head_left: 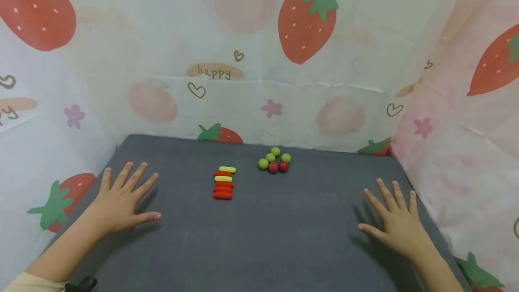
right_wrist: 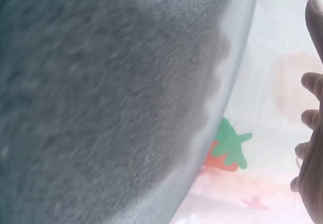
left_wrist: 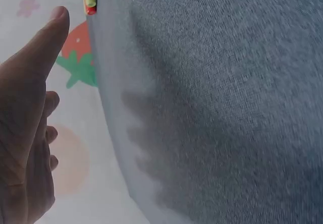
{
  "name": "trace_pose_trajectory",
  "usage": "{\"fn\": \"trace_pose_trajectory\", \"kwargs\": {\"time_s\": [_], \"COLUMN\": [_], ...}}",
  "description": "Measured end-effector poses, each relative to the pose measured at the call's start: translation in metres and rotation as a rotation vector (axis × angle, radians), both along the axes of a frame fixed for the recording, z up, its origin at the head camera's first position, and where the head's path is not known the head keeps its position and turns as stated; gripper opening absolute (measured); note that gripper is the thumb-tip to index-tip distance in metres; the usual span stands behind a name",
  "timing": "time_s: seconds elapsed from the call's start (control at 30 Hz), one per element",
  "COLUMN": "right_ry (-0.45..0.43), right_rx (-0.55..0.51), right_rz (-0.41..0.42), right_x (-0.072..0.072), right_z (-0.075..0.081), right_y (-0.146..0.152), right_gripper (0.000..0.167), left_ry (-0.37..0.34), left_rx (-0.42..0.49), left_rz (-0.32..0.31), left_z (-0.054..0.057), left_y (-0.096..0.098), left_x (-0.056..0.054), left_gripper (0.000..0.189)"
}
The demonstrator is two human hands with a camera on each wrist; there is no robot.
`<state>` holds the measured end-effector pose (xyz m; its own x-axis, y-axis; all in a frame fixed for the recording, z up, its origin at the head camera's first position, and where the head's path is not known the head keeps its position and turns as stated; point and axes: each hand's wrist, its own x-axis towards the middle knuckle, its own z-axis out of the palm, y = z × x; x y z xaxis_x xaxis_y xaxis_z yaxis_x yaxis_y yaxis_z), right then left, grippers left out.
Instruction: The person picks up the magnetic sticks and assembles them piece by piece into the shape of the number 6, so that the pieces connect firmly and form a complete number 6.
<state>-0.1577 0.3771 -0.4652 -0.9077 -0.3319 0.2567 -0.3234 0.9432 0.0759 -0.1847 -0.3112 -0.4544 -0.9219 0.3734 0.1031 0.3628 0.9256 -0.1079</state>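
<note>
My left hand (head_left: 118,205) hovers over the left side of the grey table, its fingers spread and holding nothing. On the right side, my right hand (head_left: 399,224) is also spread above the surface with a shadow beneath it. Between them, nearer the left hand, small rod-shaped pieces lie stacked in a column: several red rods (head_left: 223,195) and two yellow rods (head_left: 223,179). Farther back and a little to the right is a cluster of small balls, with several green balls (head_left: 263,164) and two dark red balls (head_left: 273,167). Both hands are apart from these pieces.
A grey cloth (head_left: 284,238) covers the table. Pale curtains (head_left: 251,57) printed with strawberries rise behind it and along both sides. A black band (head_left: 83,284) shows at the left wrist, by a beige sleeve (head_left: 34,283).
</note>
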Motion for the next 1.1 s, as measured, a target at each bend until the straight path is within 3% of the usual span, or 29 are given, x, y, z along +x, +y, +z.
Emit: {"fn": "trace_pose_trajectory", "kwargs": {"time_s": [0.2,0.63,1.1], "right_ry": [-0.013,-0.022,-0.033], "right_rx": [-0.019,-0.084,-0.274], "right_rz": [0.014,0.020,0.045], "right_x": [-0.008,-0.023,-0.045], "right_z": [0.002,0.001,0.006], "right_y": [-0.010,-0.025,-0.051], "right_gripper": [0.092,0.085,0.082], "left_ry": [0.021,-0.028,-0.099], "left_rx": [-0.005,0.101,0.266], "left_rz": [-0.010,-0.037,-0.063], "left_z": [-0.005,-0.010,-0.011], "left_y": [0.005,0.024,0.052], "left_x": [-0.004,-0.017,-0.020], "left_gripper": [0.103,0.103,0.101]}}
